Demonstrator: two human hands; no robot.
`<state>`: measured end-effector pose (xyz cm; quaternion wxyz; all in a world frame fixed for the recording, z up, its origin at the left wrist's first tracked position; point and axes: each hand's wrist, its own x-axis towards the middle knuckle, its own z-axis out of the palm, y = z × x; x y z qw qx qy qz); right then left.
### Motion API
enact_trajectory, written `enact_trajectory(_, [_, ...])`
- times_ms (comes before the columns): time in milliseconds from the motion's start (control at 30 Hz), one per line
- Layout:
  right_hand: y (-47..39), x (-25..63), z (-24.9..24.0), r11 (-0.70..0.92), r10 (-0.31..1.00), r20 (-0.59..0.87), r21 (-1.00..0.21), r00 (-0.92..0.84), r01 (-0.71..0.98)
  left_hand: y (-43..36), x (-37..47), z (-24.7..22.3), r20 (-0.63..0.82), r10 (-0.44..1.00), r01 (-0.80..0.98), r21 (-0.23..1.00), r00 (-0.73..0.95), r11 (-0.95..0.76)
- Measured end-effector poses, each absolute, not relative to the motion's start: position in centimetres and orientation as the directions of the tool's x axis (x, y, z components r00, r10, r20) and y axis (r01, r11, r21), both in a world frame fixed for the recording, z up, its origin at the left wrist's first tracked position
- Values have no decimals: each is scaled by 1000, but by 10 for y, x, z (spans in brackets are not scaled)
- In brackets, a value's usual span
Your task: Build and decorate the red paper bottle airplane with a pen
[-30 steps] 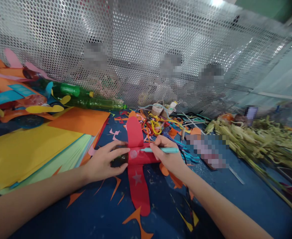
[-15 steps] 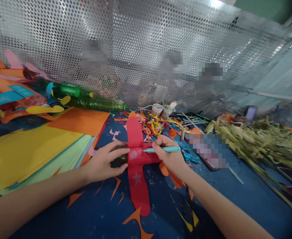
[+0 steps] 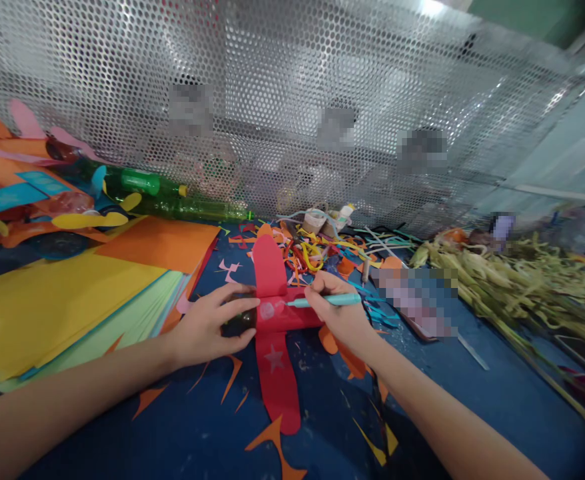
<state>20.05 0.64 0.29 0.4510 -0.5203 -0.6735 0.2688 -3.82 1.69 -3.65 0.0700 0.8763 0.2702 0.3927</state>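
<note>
A dark bottle (image 3: 241, 321) lies on its side, wrapped in red paper with two long red wings (image 3: 278, 380) spreading up and down from it. My left hand (image 3: 217, 323) grips the bottle's left end, thumb below and fingers above. In my right hand (image 3: 335, 303) is a light blue pen (image 3: 345, 299), pinched near its front part. Its tip touches or hovers just over the red paper body, beside a pale round drawing (image 3: 267, 311). A pale star is drawn on the lower wing.
Paper sheets (image 3: 62, 287) are stacked at left, with paper-winged bottle models (image 3: 47, 190) behind. Coloured scraps (image 3: 312, 253) lie beyond the red paper. A blurred flat object (image 3: 415, 307) and dried husks (image 3: 512, 273) sit at right. A perforated metal screen (image 3: 272, 93) stands behind.
A few more pale marks show just right of the round drawing. Both hands are nearly where they were, with the same holds.
</note>
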Motion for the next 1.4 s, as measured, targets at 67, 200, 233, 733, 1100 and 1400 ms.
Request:
enact_trajectory(67, [6,200,2,308,947,317,-840,-56,447,17,-38,-37,649,528,418,335,547,-844])
enact_trajectory(200, [5,200,2,285,957,281,-855,-74,434,17,-38,-37,648,527,414,337,550,-846])
enact_trajectory(233, [5,200,2,280,958,280,-854,-66,439,17,-38,-36,650,526,414,336,548,-846])
enact_trajectory(733, [6,201,0,276,961,268,-879,-76,389,16,-38,-36,652,530,418,338,543,-843])
enact_trajectory(1100, [6,200,1,297,952,297,-858,-66,420,17,-39,-38,652,524,420,327,548,-846])
enact_trajectory(1400, [6,201,0,279,960,265,-879,-90,387,17,-38,-37,647,523,411,334,554,-848])
